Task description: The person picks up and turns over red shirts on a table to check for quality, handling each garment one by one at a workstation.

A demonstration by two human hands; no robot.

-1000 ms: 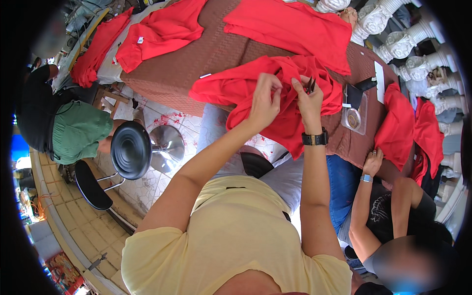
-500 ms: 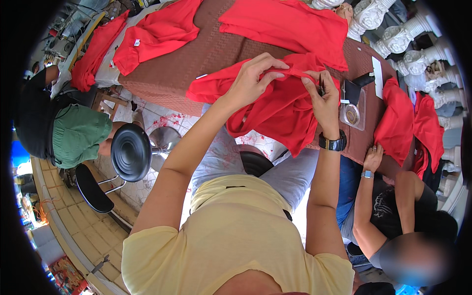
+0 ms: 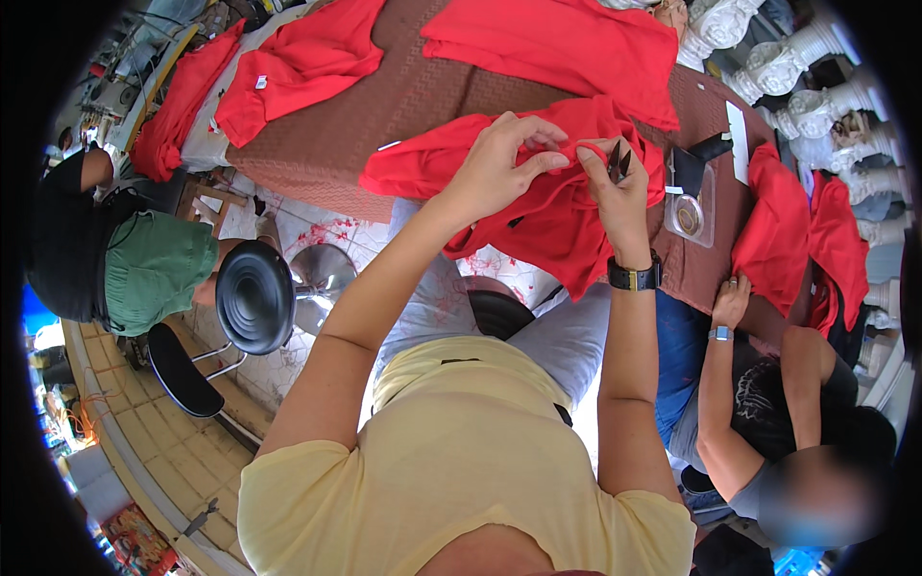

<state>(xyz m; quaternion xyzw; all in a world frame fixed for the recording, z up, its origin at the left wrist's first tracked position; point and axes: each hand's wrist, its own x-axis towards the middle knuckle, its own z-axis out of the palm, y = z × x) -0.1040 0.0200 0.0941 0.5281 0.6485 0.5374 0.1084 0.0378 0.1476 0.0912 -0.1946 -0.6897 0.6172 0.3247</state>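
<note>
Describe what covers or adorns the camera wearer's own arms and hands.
Short pale-yellow fabric sleeves end above the elbows. The left hand and right hand are ungloved. A black wristband with a gold-coloured piece, apparently a watch, circles the right wrist; nothing shows on the left wrist.

Exposure is bright. Glare marks the chrome stool base (image 3: 331, 269); highlights clip at left edge. Lower right carries a blurred patch. Edges bend; corners are black.

The right hand (image 3: 619, 204) conceals the handles of the small black pointed snips (image 3: 616, 161). The view's upper edge crops the flat red cloth garment (image 3: 557, 48). A co-worker's head (image 3: 816, 494) is blurred.
</note>
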